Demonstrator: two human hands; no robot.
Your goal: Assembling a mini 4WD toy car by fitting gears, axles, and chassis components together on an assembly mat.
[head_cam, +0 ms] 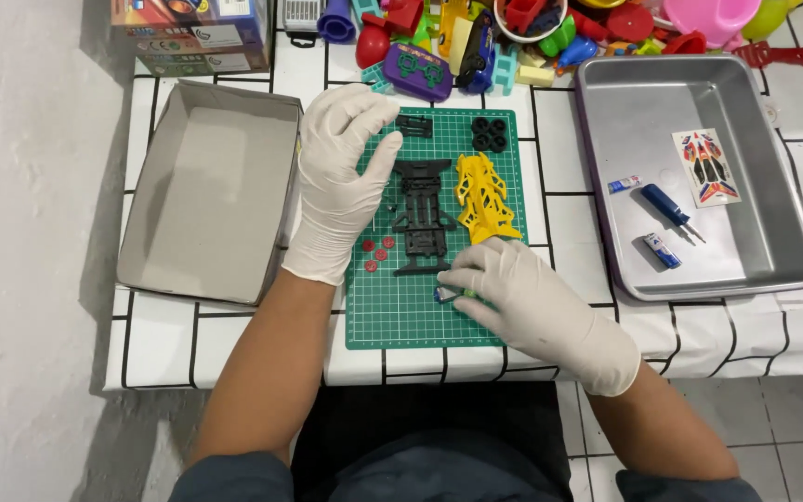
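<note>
Now pinch the small part (446,295) firmly in your right hand (522,297); keep your open left hand (341,181) flat beside the chassis (423,216).

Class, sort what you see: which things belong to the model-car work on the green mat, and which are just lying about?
In use: black chassis, yellow body shell, black tyres, red gears, green mat.
Lying about: toy pile, empty box, metal tray.

A small table (234,344) under a white cloth with black grid lines stands against a pale plastered wall (30,232). Grey floor tiles (792,418), perhaps ceramic, lie below under even light.
</note>
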